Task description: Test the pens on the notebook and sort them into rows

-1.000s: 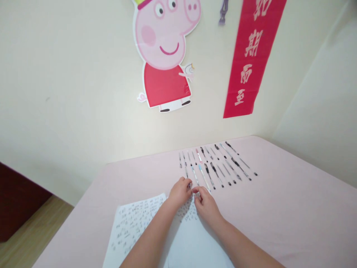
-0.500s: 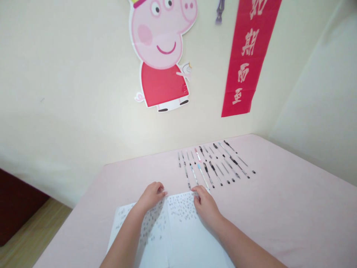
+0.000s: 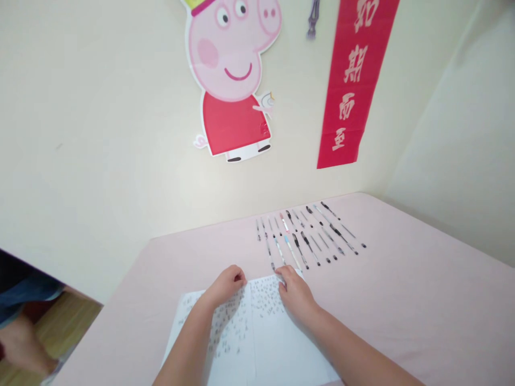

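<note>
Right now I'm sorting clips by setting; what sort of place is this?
Probably a room in a home: a cartoon pig cutout and red banner on the wall, an open notebook below.

- one left hand (image 3: 226, 282), one right hand (image 3: 298, 289)
- about twenty-one pens (image 3: 296, 241)
- one notebook (image 3: 252, 343), two pages (image 3: 289, 343) showing
- one pig cutout (image 3: 234, 123)
- one banner (image 3: 335, 113), four characters (image 3: 355, 64)
- one purple ornament (image 3: 313, 19)
- one tabletop (image 3: 414, 300)
- one other person (image 3: 24, 343)
</note>
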`<state>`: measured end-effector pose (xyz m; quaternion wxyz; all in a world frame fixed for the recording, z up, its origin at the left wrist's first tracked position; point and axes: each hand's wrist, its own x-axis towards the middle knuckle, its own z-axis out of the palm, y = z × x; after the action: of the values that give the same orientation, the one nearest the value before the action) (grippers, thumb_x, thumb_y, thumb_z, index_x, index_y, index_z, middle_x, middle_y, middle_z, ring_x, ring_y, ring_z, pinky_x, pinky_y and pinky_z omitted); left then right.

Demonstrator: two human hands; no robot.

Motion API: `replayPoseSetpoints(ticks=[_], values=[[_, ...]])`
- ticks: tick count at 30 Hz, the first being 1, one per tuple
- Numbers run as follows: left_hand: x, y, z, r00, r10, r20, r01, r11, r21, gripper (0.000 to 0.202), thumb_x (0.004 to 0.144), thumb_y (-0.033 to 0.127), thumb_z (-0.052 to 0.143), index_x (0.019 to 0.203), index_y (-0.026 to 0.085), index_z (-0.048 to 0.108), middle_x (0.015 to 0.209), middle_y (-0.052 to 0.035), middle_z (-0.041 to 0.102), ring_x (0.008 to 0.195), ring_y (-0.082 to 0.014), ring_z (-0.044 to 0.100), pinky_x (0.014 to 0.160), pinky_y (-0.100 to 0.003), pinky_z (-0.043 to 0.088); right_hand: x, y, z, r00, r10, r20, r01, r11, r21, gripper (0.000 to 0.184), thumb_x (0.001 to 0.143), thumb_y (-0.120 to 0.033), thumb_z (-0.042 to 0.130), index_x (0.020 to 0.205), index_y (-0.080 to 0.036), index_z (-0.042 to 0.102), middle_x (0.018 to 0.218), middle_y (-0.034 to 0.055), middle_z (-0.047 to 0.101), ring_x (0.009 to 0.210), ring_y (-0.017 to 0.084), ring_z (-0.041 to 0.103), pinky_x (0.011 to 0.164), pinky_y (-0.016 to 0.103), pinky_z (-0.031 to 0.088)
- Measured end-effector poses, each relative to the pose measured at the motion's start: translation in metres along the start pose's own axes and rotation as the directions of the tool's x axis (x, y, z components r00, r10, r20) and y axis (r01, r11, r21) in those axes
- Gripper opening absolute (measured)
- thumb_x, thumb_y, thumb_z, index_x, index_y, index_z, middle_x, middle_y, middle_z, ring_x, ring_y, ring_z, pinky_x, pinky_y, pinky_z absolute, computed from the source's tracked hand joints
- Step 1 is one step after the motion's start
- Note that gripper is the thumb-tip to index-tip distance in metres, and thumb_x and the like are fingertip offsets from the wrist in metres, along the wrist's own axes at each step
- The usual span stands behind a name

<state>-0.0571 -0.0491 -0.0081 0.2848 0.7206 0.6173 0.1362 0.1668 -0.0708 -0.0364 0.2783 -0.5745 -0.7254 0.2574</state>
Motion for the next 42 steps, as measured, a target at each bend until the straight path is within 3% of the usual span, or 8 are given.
replayPoseSetpoints(ticks=[6,11,20,25,28,32,37,42], values=[[0.015,0.032,0.023,0.992,0.044,-0.122,-0.047,0.999,-0.025,0.006,0.074,0.016,0.053,0.070,0.015,0.057,0.077,-0.0017,0.056,0.076,-0.0135,0.052,0.070,-0.024,0.040,0.013,-0.003,-0.005,0.998,-0.009,0.062,0.015,0.995,-0.096,0.037,0.074,0.001,0.042,0.104,-0.016,0.057,0.106,0.0077,0.058,0.096,0.017,0.057,0.079,0.024,0.039],[0.030,0.055,0.043,0.983,0.027,-0.180,-0.031,0.999,-0.018,0.007,0.075,0.014,0.055,0.071,0.016,0.060,0.079,-0.0028,0.058,0.078,-0.0134,0.054,0.073,-0.023,0.040,0.022,-0.008,-0.016,0.994,0.001,0.114,0.035,0.949,-0.313,0.028,0.080,-0.003,0.041,0.095,-0.016,0.060,0.099,0.0108,0.058,0.079,0.020,0.060,0.065,0.027,0.038],[0.034,0.064,0.063,0.975,-0.026,-0.221,0.024,1.000,-0.014,0.007,0.078,0.018,0.053,0.075,0.016,0.059,0.083,-0.0031,0.059,0.078,-0.0133,0.054,0.072,-0.023,0.040,0.034,-0.009,-0.022,0.985,0.005,0.172,0.071,0.899,-0.433,0.024,0.081,-0.004,0.044,0.090,-0.016,0.062,0.096,0.0120,0.060,0.074,0.021,0.061,0.061,0.027,0.037],[0.028,0.059,0.053,0.975,0.024,-0.220,-0.017,0.999,0.032,0.008,0.076,0.019,0.057,0.083,0.017,0.059,0.089,-0.0042,0.059,0.087,-0.0155,0.054,0.078,-0.024,0.040,0.038,-0.010,-0.030,0.985,-0.012,0.170,0.076,0.922,-0.380,0.019,0.083,-0.011,0.046,0.090,-0.015,0.062,0.096,0.0122,0.060,0.077,0.021,0.061,0.061,0.027,0.037],[0.023,0.052,0.037,0.992,0.012,-0.128,0.002,0.994,0.109,0.019,0.071,0.023,0.064,0.088,0.016,0.060,0.093,-0.0059,0.059,0.091,-0.0183,0.054,0.080,-0.027,0.039,0.039,-0.013,-0.034,0.984,-0.012,0.179,0.075,0.933,-0.351,0.018,0.084,-0.015,0.046,0.086,-0.015,0.063,0.095,0.0119,0.060,0.078,0.021,0.061,0.062,0.027,0.036],[0.016,0.045,0.024,1.000,0.006,-0.009,-0.005,0.983,0.181,0.018,0.067,0.023,0.067,0.084,0.018,0.064,0.089,-0.0052,0.059,0.088,-0.0186,0.055,0.078,-0.027,0.040,0.040,-0.015,-0.031,0.979,-0.014,0.203,0.087,0.932,-0.352,0.017,0.081,-0.016,0.049,0.088,-0.017,0.064,0.094,0.0086,0.059,0.079,0.019,0.060,0.061,0.026,0.035],[0.012,0.050,0.025,0.996,0.086,0.015,-0.087,0.987,0.133,0.015,0.069,0.016,0.063,0.083,0.019,0.066,0.091,-0.0047,0.058,0.088,-0.0169,0.055,0.080,-0.026,0.040,0.040,-0.013,-0.023,0.975,-0.044,0.217,0.131,0.904,-0.407,0.022,0.082,-0.011,0.043,0.086,-0.018,0.064,0.090,0.0084,0.061,0.076,0.019,0.060,0.060,0.026,0.035],[0.012,0.051,0.024,0.999,0.050,0.004,-0.050,0.986,0.159,0.019,0.066,0.018,0.064,0.085,0.018,0.064,0.090,-0.0053,0.058,0.087,-0.0179,0.054,0.077,-0.026,0.040,0.038,-0.015,-0.029,0.979,0.029,0.202,0.084,0.846,-0.526,0.025,0.076,-0.004,0.045,0.089,-0.013,0.064,0.092,0.0131,0.061,0.075,0.021,0.062,0.060,0.027,0.038]])
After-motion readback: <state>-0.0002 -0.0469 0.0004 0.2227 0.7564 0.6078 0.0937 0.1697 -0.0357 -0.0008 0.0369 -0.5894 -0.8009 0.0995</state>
